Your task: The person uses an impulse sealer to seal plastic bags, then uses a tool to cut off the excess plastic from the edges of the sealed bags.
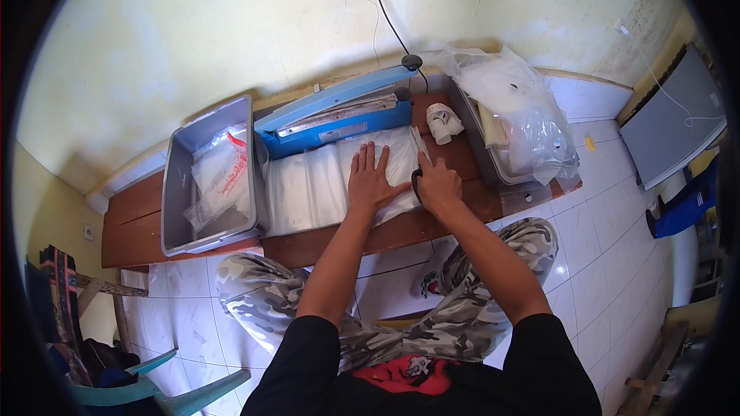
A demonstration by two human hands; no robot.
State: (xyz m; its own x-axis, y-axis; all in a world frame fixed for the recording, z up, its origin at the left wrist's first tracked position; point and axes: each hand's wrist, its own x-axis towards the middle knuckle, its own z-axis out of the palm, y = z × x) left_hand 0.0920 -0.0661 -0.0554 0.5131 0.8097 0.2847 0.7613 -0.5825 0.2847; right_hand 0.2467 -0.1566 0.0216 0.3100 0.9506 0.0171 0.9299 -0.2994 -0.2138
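Observation:
Clear plastic bags or sheeting (292, 188) lie in a flat stack on the brown wooden bench. My left hand (370, 182) rests palm down on this plastic, its fingers spread. At the plastic's right edge, my right hand (440, 184) grips black-handled scissors (415, 185); their blades are mostly hidden by the fingers and plastic. Directly behind the stack stands a blue impulse heat sealer (341, 127), its light-blue arm (341, 97) raised at the right end.
A grey plastic tub (209, 179) at left holds clear bags with red printing. Another grey tub (491, 159) at right is heaped with plastic bags (509, 98). White pipe fittings (444, 123) sit between sealer and right tub. A black cable (387, 8) hangs down the wall.

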